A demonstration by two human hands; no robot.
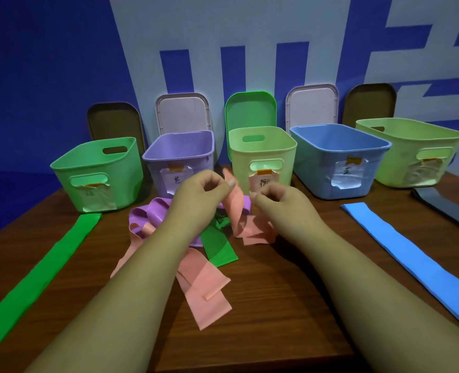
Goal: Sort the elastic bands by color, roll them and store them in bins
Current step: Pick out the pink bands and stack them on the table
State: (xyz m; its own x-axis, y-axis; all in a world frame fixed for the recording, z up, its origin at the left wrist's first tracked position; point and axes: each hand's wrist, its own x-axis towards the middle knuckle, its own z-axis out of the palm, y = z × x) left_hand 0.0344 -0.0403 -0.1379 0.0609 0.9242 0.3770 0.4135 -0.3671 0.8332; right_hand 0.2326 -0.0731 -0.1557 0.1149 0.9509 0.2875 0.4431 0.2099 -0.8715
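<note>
While both forearms stretch forward side by side, the hands meet above a tangled pile: the left hand (204,192) pinches the upper edge of a pink band (233,208) between thumb and forefinger, and the right hand (275,200), fingers curled, pinches it just beside. Its tail drops among a purple band (155,211) and a short green band (219,250) on the brown table (276,305). A long green band (34,278) lies flat far left, a blue band (411,254) and a dark grey band (438,208) right. Five labelled bins (338,157) line the back, lids (252,109) propped against a blue-and-white wall (34,63).
</note>
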